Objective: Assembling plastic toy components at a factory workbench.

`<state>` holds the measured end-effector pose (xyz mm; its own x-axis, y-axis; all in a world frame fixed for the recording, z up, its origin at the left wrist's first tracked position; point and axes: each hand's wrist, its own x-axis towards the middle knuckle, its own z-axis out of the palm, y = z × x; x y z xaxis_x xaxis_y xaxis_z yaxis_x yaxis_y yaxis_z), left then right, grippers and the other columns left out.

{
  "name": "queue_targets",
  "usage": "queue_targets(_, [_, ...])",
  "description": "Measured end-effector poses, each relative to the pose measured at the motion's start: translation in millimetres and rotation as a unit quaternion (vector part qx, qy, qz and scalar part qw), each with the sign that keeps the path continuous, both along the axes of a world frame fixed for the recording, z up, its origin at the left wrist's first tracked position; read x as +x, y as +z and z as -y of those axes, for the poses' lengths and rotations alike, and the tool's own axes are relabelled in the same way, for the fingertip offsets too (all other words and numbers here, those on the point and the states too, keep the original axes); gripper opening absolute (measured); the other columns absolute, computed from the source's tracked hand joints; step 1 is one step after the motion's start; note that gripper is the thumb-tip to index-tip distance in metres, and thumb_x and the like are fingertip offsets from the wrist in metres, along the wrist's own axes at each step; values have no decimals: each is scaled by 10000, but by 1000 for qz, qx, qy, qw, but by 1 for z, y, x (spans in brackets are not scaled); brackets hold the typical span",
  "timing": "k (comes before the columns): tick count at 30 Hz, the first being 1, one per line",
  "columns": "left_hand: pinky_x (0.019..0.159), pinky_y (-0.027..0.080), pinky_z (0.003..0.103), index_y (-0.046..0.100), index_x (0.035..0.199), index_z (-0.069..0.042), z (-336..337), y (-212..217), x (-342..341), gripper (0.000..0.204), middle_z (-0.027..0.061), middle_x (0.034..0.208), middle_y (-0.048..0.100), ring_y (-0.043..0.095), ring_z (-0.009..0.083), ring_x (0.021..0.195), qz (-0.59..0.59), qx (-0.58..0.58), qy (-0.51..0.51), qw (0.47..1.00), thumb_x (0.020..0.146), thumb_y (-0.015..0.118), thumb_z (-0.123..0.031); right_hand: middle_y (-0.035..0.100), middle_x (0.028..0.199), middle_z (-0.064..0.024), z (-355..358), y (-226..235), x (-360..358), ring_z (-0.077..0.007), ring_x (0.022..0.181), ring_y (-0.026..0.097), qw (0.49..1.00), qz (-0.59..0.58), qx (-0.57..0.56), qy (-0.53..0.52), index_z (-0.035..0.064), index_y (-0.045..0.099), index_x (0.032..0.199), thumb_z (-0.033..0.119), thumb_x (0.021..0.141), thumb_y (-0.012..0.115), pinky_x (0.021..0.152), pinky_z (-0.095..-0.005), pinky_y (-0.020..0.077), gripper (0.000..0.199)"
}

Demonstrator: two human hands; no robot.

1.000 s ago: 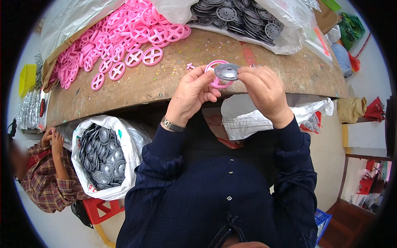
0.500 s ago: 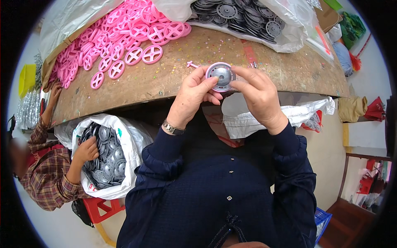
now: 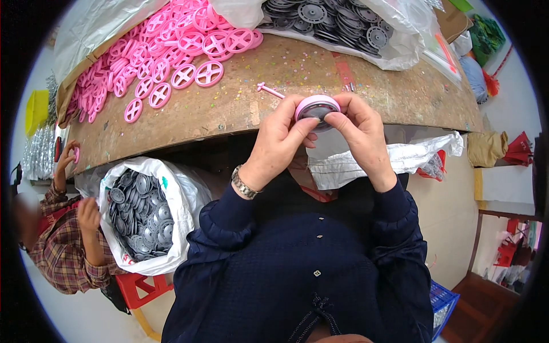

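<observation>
Just over the table's front edge, a toy wheel (image 3: pixel 318 108) with a pink rim and a dark grey disc tilts toward me. My left hand (image 3: pixel 279 136) closes round its left side, thumb pressing on the grey disc. On the opposite side my right hand (image 3: pixel 361 132) grips the rim, its thumb also on the disc. The fingers behind the wheel are partly hidden. A thin pink stick with a knobbed end (image 3: pixel 269 90) shows beyond my left fingers; its other end is hidden by the hand.
Pink spoked wheels (image 3: pixel 183 75) are heaped on the table (image 3: pixel 240 108) at far left. Grey discs (image 3: pixel 343 26) fill a bag at the back. More lie in a white sack (image 3: pixel 182 228) on my left, beside a co-worker (image 3: pixel 68 246). A blue crate (image 3: pixel 443 306) stands low right.
The wheel has tipped from facing up to tilting toward me, and both thumbs have come onto the disc. The co-worker's hand has left the sack; their other hand now holds a pink piece.
</observation>
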<state>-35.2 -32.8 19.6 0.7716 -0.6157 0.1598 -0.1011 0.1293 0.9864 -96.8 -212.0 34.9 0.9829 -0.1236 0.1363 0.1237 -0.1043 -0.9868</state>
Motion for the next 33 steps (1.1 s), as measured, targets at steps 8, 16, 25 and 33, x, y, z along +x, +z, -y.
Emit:
queue_targets(8, [588, 538, 218, 552, 1204, 14, 3, -10, -12, 247, 62, 975, 647, 651, 106, 741, 108, 30, 69, 991, 969, 591, -55, 644, 922, 7, -7, -7, -4, -59, 850, 590, 998, 31, -49, -33, -5, 629, 1030, 45, 937, 617, 788, -222, 477, 107])
queue_targets(16, [591, 544, 223, 469, 1340, -27, 8, 1, -9, 413, 61, 991, 632, 632, 92, 713, -75, -17, -4, 997, 953, 611, -46, 637, 933, 20, -2, -12, 3, -48, 883, 570, 997, -21, 70, -17, 22, 628, 1013, 83, 940, 624, 775, -217, 455, 95])
queue_targets(25, [568, 528, 222, 420, 1419, -57, 1, 7, -11, 531, 51, 971, 621, 608, 80, 690, 21, 48, 9, 999, 927, 612, -17, 663, 913, -19, -12, -5, -3, -74, 831, 611, 997, 36, 60, -10, -5, 606, 1066, 58, 931, 632, 776, -238, 503, 151])
queue_targets(33, [551, 512, 229, 392, 1470, -80, 3, 8, -8, 543, 47, 932, 628, 590, 73, 652, 69, 84, -11, 994, 959, 574, -50, 661, 892, -12, -11, -2, -3, -71, 826, 601, 999, 48, 17, -13, 8, 630, 1031, 76, 943, 620, 751, -244, 499, 112])
